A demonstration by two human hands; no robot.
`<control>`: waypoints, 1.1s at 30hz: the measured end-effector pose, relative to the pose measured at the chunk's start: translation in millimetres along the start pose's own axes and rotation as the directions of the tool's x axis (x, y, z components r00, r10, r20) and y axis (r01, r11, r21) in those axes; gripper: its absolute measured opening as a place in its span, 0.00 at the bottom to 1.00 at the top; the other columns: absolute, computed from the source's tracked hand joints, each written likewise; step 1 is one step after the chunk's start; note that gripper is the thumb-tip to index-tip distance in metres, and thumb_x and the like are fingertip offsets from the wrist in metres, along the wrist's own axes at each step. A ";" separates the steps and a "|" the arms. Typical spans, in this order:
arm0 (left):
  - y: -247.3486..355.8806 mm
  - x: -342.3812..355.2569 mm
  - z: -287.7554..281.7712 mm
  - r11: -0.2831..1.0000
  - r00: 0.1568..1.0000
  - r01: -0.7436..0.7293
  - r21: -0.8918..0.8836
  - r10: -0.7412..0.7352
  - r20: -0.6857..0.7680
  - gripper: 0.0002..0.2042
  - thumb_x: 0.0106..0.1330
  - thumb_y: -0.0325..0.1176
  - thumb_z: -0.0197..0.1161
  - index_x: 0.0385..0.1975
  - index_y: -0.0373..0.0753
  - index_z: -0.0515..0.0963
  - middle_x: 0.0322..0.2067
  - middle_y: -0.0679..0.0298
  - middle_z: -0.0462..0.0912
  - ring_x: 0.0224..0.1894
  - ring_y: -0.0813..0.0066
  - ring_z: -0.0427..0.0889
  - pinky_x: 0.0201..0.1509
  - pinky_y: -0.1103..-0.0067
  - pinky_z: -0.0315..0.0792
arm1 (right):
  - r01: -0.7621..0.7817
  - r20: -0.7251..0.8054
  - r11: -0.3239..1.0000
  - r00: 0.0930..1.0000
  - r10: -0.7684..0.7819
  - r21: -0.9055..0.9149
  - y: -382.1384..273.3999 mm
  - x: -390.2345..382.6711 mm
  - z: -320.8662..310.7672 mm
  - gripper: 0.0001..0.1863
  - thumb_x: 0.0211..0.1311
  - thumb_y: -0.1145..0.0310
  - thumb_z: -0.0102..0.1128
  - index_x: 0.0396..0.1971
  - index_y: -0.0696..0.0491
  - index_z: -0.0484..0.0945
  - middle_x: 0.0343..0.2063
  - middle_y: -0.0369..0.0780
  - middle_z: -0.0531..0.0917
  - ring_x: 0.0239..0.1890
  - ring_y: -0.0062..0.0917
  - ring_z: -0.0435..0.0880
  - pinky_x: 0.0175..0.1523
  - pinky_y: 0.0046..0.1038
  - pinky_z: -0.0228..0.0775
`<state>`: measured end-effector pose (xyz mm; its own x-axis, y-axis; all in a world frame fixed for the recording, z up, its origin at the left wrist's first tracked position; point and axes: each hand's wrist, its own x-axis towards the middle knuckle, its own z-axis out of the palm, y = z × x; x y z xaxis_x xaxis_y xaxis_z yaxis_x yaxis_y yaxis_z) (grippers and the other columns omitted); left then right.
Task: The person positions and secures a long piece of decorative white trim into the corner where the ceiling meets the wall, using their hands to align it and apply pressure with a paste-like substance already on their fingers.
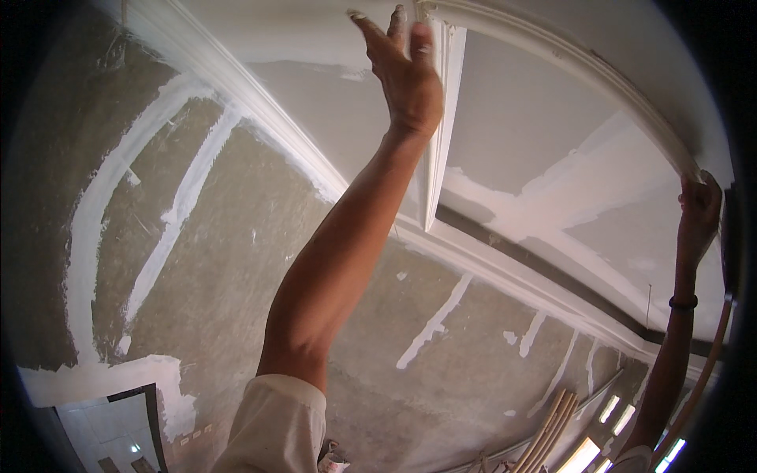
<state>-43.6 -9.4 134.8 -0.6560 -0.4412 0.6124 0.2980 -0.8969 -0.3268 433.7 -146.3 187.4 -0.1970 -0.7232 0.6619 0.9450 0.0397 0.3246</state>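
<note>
This looks like fitting the white trim [564,54] on the ceiling [528,110]. The left hand [406,83] spreads open; the right hand [700,205] curls at the trim, its hold hard to tell. Next probably needs gentle pushing

A long, white ridged ceiling moulding [568,55] runs overhead from just beside the blurred, raised left hand [406,87] across to the right hand [700,205], whose fingers touch it; a few darker smudges mark its surface.

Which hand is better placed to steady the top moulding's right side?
Right, probably: the right hand is up at that side of the top moulding; the left hand is near its left side.
</note>
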 end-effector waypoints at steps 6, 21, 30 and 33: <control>11.9 18.2 -8.5 0.730 0.976 0.213 -0.649 -0.188 0.109 0.44 0.75 0.67 0.31 0.77 0.44 0.22 0.80 0.52 0.35 0.81 0.55 0.33 0.81 0.55 0.18 | -0.020 0.047 1.000 0.999 0.019 0.010 -2.9 0.4 -0.7 0.26 0.70 0.53 0.66 0.60 0.52 0.74 0.28 0.34 0.82 0.31 0.18 0.80 0.42 0.24 0.75; 10.6 20.9 9.6 0.698 0.959 0.281 -0.659 -0.229 0.166 0.45 0.72 0.71 0.26 0.77 0.49 0.21 0.80 0.52 0.30 0.81 0.53 0.30 0.80 0.51 0.20 | -0.003 0.040 1.000 0.999 0.003 0.013 0.3 0.6 -0.1 0.25 0.70 0.54 0.66 0.60 0.50 0.74 0.29 0.35 0.83 0.31 0.19 0.81 0.41 0.25 0.75; -5.2 8.7 13.1 0.944 0.983 -0.131 0.303 0.085 0.161 0.53 0.65 0.80 0.25 0.79 0.43 0.32 0.79 0.46 0.31 0.80 0.43 0.30 0.79 0.42 0.34 | -0.002 0.053 0.999 0.999 0.000 0.048 -5.8 1.2 -2.5 0.24 0.70 0.57 0.66 0.60 0.52 0.74 0.28 0.35 0.83 0.30 0.18 0.80 0.40 0.24 0.74; -1.8 8.2 6.6 0.974 0.996 -0.062 0.217 0.045 0.082 0.53 0.68 0.78 0.29 0.78 0.37 0.31 0.79 0.45 0.32 0.80 0.44 0.32 0.79 0.44 0.39 | -0.027 0.047 0.998 0.999 0.024 0.062 -6.0 1.3 -1.9 0.24 0.70 0.57 0.66 0.60 0.52 0.74 0.28 0.35 0.83 0.30 0.18 0.80 0.40 0.24 0.74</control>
<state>-44.9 -11.7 145.2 -0.5827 -0.4819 0.6544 0.4809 -0.8536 -0.2003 428.3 -148.9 185.0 -0.1863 -0.6890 0.7004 0.9318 0.1021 0.3483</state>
